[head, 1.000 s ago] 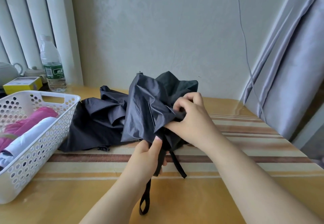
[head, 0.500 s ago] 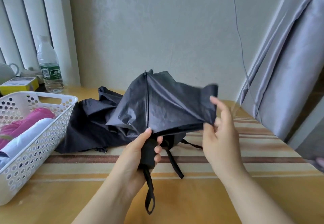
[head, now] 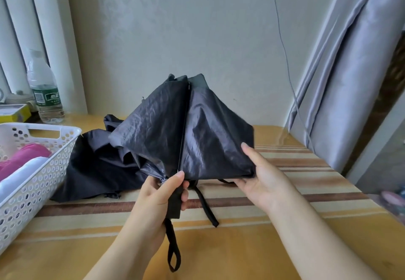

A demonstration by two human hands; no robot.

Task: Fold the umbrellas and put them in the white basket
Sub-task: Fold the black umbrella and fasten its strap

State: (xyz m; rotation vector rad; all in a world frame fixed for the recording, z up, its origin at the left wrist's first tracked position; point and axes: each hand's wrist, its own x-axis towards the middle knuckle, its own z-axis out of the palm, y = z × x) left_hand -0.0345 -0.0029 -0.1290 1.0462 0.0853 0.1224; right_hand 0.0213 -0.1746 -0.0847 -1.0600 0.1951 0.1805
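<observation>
- White perforated plastic forms the basket (head: 41,170), sitting at the near left of the table (head: 230,255); a pink folded umbrella (head: 24,159) and a white folded umbrella (head: 19,179) are already lying inside it, so at least two items appear finished.
- Behind the basket, a water bottle (head: 45,91) and a yellow box (head: 14,113) are standing at the far left, taking no part in the work.
- Black fabric of another umbrella (head: 96,170) is lying loose and unfolded on the table just right of the basket; whether it is separate from the held one cannot be told.
- At centre, the left hand (head: 157,196) is gripping the black umbrella (head: 186,130) at its handle, fingers and thumb curled round it; the wrist strap (head: 173,251) is hanging toward the near edge.
- The canopy is fanning out above the hands, ribs collapsed but panels not yet pleated; the closing strap (head: 206,207) is trailing unfastened.
- At right, the right hand (head: 260,183) is pinching the canopy's right edge between thumb and fingers, apparently smoothing a panel.
- Remaining, by judgement: pleating, wrapping, fastening, placing this umbrella in the basket, and dealing with the loose fabric.
</observation>
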